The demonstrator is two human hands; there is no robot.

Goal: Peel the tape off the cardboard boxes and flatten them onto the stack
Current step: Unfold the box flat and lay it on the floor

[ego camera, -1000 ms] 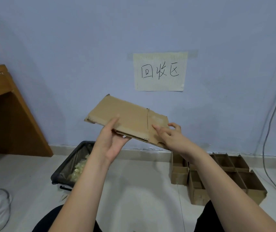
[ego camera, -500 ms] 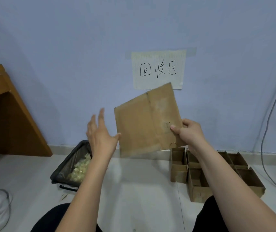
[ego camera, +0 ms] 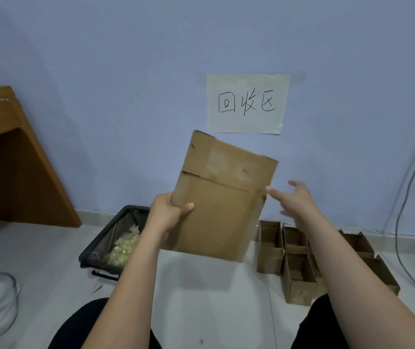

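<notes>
A: Why is the flattened cardboard box (ego camera: 222,200) held upright, just below the paper sign (ego camera: 247,104)?

B: Probably so leftover tape can be looked for; a glossy strip seems to be seen across its upper flap. The open boxes (ego camera: 299,250) are left on the floor, lower right of the sign.

A: And the hands?

B: The box's left edge is pinched by the left hand (ego camera: 167,215), thumb in front. The right hand (ego camera: 295,201) is spread wide beside the right edge; contact cannot be told.

A left hand (ego camera: 167,214) grips the left edge of a flattened cardboard box (ego camera: 222,200), held upright before a blue wall. The right hand (ego camera: 295,201), fingers spread, sits just beside its right edge. Open boxes (ego camera: 299,258) stand on the floor.
</notes>
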